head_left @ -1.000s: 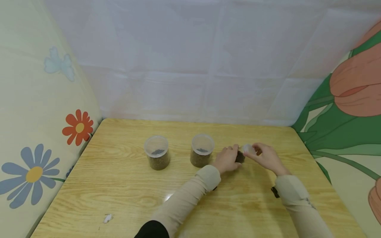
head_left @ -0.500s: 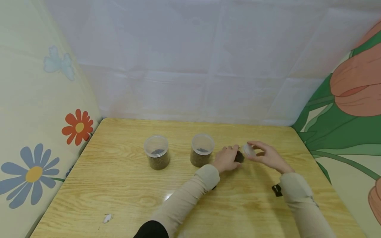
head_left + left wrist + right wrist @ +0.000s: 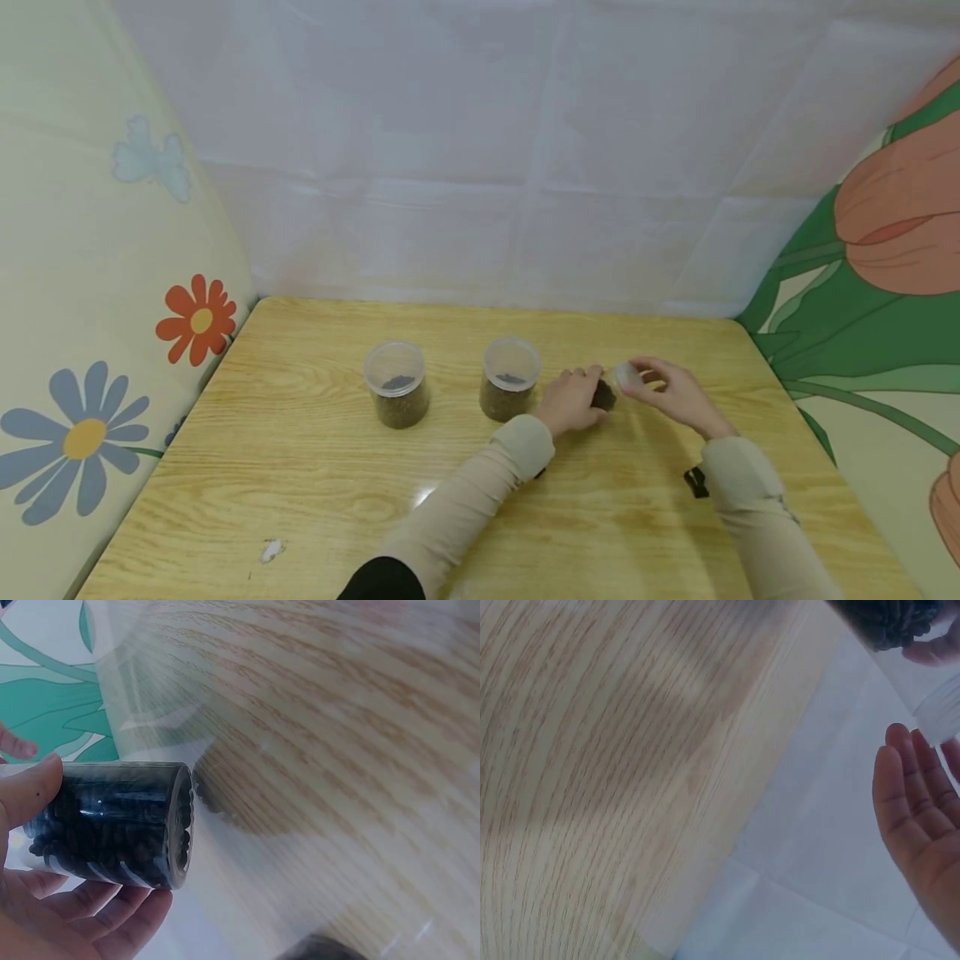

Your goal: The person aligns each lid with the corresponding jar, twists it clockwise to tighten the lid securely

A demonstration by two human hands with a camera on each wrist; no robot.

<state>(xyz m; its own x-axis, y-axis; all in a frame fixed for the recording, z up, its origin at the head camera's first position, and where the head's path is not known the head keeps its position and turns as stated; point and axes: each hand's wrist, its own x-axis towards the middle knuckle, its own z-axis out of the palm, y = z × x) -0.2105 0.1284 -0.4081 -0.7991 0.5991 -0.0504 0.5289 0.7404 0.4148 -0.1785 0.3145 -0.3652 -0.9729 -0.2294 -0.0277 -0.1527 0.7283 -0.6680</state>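
In the head view my left hand grips a small clear jar of dark pieces to the right of the table's middle. The left wrist view shows this jar lying on its side in that view, thumb on one side and fingers round the other, dark bean-like pieces inside. My right hand pinches a translucent ribbed lid at the jar's mouth end. Fingers of the right hand extend close by the lid in the right wrist view; part of it lies outside the frame.
Two larger clear jars, a left one and a middle one, stand upright, partly filled with brown matter and a dark patch on top. A white scrap marks the front left of the wooden table. A white cloth hangs behind.
My right hand's fingers loosened and turned around the lid half a second ago, then closed in on it again. The left hand and the jar stay nearly still.
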